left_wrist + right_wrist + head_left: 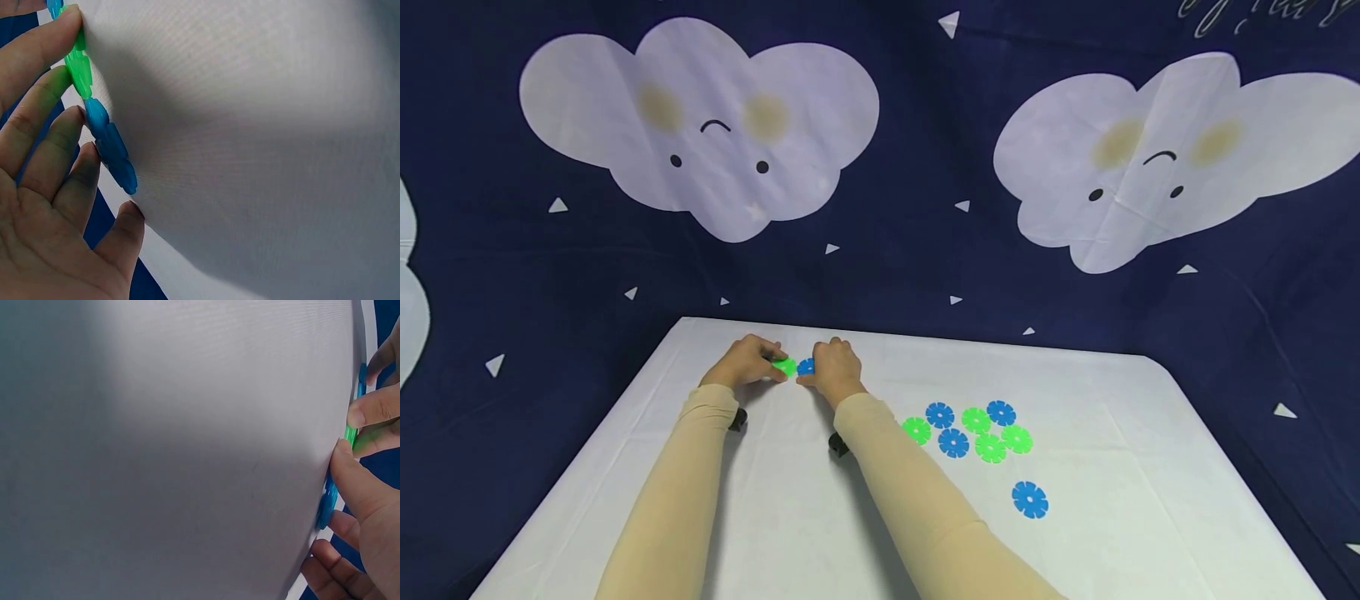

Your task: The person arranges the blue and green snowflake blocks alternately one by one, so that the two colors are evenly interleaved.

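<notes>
Near the far left part of the table, both hands are at a row of notched plastic interlocking discs, standing close over the white cloth. My left hand point(747, 362) pinches a green disc point(785, 367) between thumb and index finger. Beyond it a blue disc point(111, 147) runs in line beside the left hand's other fingers, mostly hidden from the head view. On the other side my right hand point(837, 368) holds another blue disc point(806, 367), its thumb right by the edge of the green one. The right palm hides part of that blue disc.
Right of the right forearm lie several loose green discs point(976, 421) and blue discs point(953, 442), flat and close together. One blue disc point(1030, 500) lies apart, nearer the front. A dark blue cloud-print cloth point(917, 275) hangs behind the white table point(1120, 517).
</notes>
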The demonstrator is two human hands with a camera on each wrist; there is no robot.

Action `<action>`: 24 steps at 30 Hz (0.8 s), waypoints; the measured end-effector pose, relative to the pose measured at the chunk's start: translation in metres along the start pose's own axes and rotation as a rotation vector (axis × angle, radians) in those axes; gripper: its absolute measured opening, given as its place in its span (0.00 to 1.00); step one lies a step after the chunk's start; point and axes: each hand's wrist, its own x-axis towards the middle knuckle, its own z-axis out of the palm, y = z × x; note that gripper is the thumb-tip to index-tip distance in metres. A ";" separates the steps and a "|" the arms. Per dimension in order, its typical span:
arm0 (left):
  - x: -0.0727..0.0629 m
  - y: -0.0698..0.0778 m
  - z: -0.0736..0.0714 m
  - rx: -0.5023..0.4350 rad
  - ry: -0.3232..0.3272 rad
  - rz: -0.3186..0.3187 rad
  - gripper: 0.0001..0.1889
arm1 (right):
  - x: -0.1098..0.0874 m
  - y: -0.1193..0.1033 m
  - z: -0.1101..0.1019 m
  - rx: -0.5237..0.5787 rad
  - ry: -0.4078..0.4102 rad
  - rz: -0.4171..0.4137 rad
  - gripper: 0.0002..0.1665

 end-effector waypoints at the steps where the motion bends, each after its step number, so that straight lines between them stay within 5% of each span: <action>1: 0.000 0.000 0.000 -0.002 0.000 -0.001 0.26 | 0.000 0.000 0.000 0.001 -0.001 0.000 0.34; 24: 0.001 -0.001 0.001 0.023 -0.014 -0.004 0.26 | -0.004 0.001 -0.002 -0.057 0.031 -0.046 0.35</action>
